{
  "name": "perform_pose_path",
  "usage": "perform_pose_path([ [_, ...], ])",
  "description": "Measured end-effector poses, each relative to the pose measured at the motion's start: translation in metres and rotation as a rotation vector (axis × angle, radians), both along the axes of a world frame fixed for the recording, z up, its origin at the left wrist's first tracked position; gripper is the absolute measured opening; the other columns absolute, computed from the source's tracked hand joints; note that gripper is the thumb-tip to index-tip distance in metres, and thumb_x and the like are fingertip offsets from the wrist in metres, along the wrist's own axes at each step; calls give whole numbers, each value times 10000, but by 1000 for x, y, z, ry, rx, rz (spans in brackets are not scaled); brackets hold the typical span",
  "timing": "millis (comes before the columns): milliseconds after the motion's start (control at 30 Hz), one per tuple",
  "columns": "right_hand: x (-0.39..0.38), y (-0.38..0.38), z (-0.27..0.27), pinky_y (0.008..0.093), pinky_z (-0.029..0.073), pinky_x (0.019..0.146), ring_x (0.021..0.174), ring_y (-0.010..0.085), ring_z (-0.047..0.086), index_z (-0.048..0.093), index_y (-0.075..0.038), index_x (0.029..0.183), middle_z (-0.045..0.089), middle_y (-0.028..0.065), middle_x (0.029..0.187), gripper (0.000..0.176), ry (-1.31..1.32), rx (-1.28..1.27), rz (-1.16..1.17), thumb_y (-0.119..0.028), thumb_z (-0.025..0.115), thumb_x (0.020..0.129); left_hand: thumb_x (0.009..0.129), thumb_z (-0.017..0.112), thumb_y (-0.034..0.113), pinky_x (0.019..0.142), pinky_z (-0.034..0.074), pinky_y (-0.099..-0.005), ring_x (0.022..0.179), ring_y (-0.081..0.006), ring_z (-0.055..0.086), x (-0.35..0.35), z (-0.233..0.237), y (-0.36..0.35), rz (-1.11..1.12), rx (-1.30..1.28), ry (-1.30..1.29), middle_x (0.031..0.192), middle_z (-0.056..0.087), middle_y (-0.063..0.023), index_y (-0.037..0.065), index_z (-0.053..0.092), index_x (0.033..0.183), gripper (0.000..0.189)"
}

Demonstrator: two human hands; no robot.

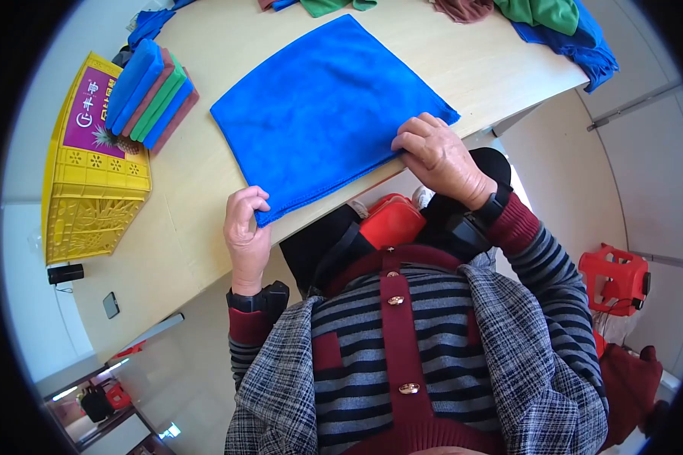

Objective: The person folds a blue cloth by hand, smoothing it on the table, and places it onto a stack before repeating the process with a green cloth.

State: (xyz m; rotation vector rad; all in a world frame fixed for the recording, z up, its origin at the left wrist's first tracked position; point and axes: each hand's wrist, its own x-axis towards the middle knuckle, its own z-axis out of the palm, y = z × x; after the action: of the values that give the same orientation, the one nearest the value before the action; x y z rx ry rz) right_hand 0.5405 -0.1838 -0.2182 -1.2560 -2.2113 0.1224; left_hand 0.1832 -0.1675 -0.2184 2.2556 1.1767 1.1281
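Observation:
A blue cloth (326, 106) lies spread on the table, its near edge doubled and close to the table's front edge. At the cloth's near left corner, my left hand (247, 227) has its fingers closed on that corner. Farther right, my right hand (440, 155) pinches the near edge of the cloth with curled fingers, a little short of the right corner. The thumb of my right hand is partly hidden.
A yellow crate (91, 189) stands on the left, beside a stack of folded blue, brown and green cloths (152, 98). A phone (111, 305) lies at the left. Loose cloths (542, 15) hang over the far right edge. A red stool (615, 280) stands on the right.

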Motion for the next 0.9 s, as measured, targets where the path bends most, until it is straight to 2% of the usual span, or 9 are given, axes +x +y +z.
perform_pose_path([
  [200, 7, -7, 19, 394, 498, 842, 969, 298, 598, 659, -72, 949, 628, 85, 1028, 164, 64, -85, 83, -20, 733, 812, 705, 606, -206, 888, 510, -376, 1010, -292, 639, -6, 2, -5, -35, -24, 161, 1020, 655, -96, 56, 585, 875, 312],
  [300, 9, -3, 27, 411, 496, 847, 984, 294, 600, 660, -67, 911, 638, 90, 1041, 90, 152, -455, 6, -59, 734, 861, 711, 606, -182, 905, 506, -380, 1025, -299, 638, -10, 12, -11, -88, -46, 228, 1030, 664, -95, 57, 616, 892, 300],
  [467, -41, 35, 27, 426, 489, 938, 1107, 313, 598, 684, -70, 1068, 645, 113, 1173, 178, 115, -242, 68, -162, 717, 920, 787, 641, -75, 990, 492, -374, 1090, -299, 635, -22, 47, 0, -300, -243, 257, 1107, 673, -104, 19, 647, 993, 227],
  [533, -65, 53, 9, 483, 448, 1052, 1269, 341, 544, 661, -117, 1280, 603, 135, 1350, 398, -25, 79, 47, -349, 674, 957, 842, 644, -21, 1031, 473, -398, 1149, -322, 619, -20, 54, 21, -248, -288, 185, 1158, 675, -121, 26, 664, 1037, 202],
  [600, -79, 53, 6, 502, 418, 1089, 1318, 352, 509, 621, -124, 1341, 566, 144, 1405, 449, -76, 54, 39, -360, 669, 962, 897, 647, 33, 1073, 453, -423, 1209, -345, 603, -14, 57, 51, -192, -331, 108, 1210, 677, -139, 33, 681, 1081, 187],
  [667, -90, 48, 3, 538, 357, 1161, 1415, 374, 438, 542, -139, 1463, 492, 164, 1515, 559, -190, -22, 15, -383, 659, 973, 1008, 611, 247, 1160, 374, -466, 1390, -374, 484, -8, 44, 88, -93, -48, 341, 1446, 566, -182, 51, 623, 1322, 371],
  [700, -92, 44, 1, 538, 357, 1161, 1415, 374, 438, 542, -139, 1463, 492, 164, 1515, 559, -193, -13, 18, -383, 659, 973, 1008, 611, 247, 1160, 374, -466, 1390, -374, 484, -6, 34, 103, -87, -40, 339, 1446, 566, -182, 51, 623, 1322, 371],
  [800, -85, 25, -7, 582, 338, 1158, 1429, 378, 423, 555, -138, 1452, 479, 168, 1532, 561, -181, 3, 61, -398, 669, 968, 1037, 556, 419, 1220, 271, -505, 1506, -375, 332, -2, 1, 139, 35, 86, 686, 1608, 393, -191, 92, 472, 1516, 587],
  [900, -65, -3, -3, 565, 335, 1167, 1433, 383, 420, 557, -128, 1448, 476, 171, 1534, 554, -217, -43, 146, -386, 669, 971, 1044, 511, 481, 1236, 215, -532, 1530, -376, 274, -8, -17, 152, 24, -3, 696, 1636, 344, -185, 104, 412, 1556, 644],
])
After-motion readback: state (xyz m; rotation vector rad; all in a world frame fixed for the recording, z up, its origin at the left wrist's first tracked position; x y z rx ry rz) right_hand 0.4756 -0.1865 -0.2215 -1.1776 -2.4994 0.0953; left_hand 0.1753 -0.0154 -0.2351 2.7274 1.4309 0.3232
